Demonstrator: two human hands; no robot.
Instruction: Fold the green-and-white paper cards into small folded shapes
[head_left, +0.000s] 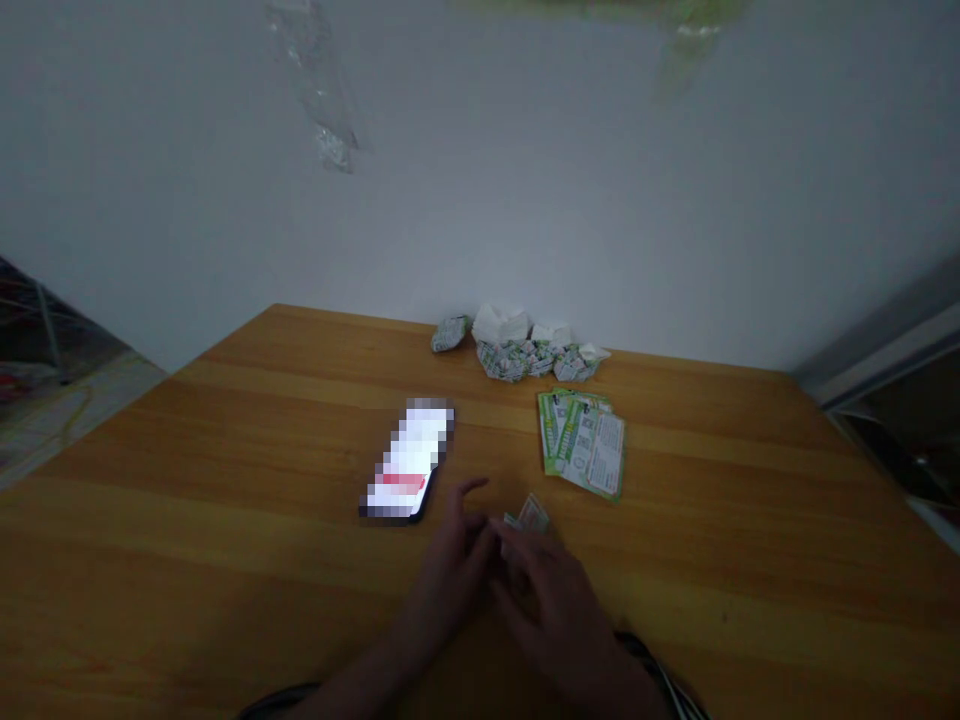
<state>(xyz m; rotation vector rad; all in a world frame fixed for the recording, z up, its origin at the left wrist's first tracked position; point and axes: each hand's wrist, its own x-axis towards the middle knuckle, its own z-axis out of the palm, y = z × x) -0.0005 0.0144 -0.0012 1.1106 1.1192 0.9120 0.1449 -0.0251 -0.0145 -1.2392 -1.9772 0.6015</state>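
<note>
Close together above the near middle of the table are my left hand (454, 555) and my right hand (551, 595). My right fingers are closed around a small folded piece of printed paper (533, 514), whose pointed corner sticks out past them. The left thumb and curled fingers meet the right fingertips at the paper's left side, while the left index finger lifts away, bent. Most of the paper is hidden by the hands, and the light there is dim. Beyond the right hand lie several overlapping green-and-white printed leaflets (596, 450).
A phone (405, 465) with a lit, pixelated screen lies left of the hands. Several crumpled printed papers (506, 358) and white crumpled tissue (500, 324) sit at the table's back edge, by the wall (480, 180). The wooden table (225, 480) reaches to both sides.
</note>
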